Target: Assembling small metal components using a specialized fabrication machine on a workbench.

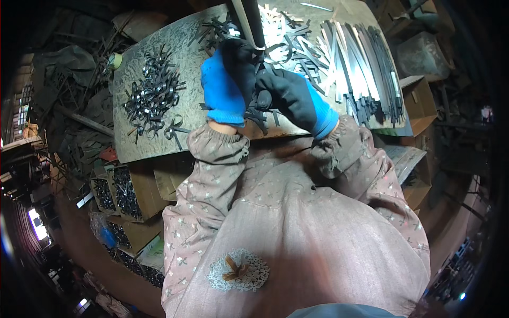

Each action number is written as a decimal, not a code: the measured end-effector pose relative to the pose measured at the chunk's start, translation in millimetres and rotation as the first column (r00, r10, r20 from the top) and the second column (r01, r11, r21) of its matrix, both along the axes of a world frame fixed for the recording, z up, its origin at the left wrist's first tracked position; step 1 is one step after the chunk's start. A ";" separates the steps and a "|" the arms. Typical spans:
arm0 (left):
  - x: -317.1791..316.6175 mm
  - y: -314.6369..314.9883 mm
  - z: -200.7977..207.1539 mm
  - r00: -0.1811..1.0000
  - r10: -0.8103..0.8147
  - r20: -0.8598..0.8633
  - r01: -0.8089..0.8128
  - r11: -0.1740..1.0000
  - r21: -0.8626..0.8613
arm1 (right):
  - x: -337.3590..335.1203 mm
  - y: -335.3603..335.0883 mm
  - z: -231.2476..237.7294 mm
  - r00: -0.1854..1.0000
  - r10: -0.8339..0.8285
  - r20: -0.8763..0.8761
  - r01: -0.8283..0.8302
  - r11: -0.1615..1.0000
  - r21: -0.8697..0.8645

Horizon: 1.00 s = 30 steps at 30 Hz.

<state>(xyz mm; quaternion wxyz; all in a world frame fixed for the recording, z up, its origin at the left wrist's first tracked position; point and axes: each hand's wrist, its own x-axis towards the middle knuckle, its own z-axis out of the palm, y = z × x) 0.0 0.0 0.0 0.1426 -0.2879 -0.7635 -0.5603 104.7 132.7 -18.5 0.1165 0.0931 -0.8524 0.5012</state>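
Blue-and-black gloves cover both of my hands above the table's near edge. My left hand [229, 77] is closed around some long flat strips [248, 24], dark and pale, which run up past the top of the picture. Close against it, my right hand [289, 95] is closed on a dark-handled tool [264, 99]; only its rounded end shows, and its working end is hidden between the gloves. A curled strip [281, 55] arches beside my right fingers. Loose strips [257, 121] lie on the table under my hands.
On the worn table [159, 151], looped strips [154, 93] lie heaped at left and straight strips [360, 69] lie in a row at right. More loose strips [297, 37] lie behind my hands. Cardboard boxes [146, 185] of dark pieces stand below left; a tape roll [115, 61] sits at the left edge.
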 end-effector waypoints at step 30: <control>-23.1 -99.0 -14.6 0.980 -0.196 -0.014 0.169 0.877 -0.450 | 97.0 61.7 -27.7 0.897 -0.350 0.271 0.433 0.821 -0.372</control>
